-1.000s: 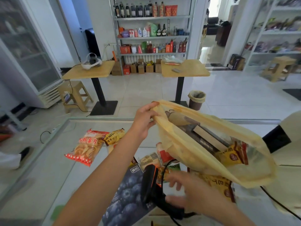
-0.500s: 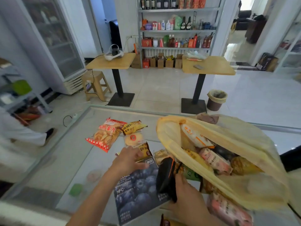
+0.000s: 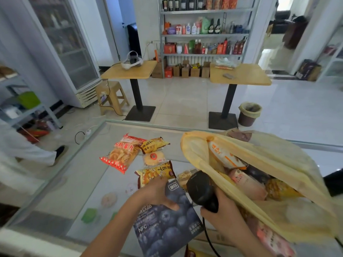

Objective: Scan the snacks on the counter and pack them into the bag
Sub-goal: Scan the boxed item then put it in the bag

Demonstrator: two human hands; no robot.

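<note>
Yellow bag (image 3: 282,164) gaping, snack-filled, red cracker packet (image 3: 121,154) flat on counter (image 3: 78,173)

one bag (image 3: 289,160), one scanner (image 3: 201,191), two tables (image 3: 130,72) (image 3: 246,78)

yellow translucent bag (image 3: 263,164); black scanner (image 3: 201,191); dark blue carton (image 3: 167,229) printed with blueberries; red-and-orange snack packet (image 3: 121,153), white dots along its red edge; yellow snack packet (image 3: 154,144).

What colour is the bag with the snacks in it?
The bag is pale yellow and see-through, clearest in the head view.
</note>
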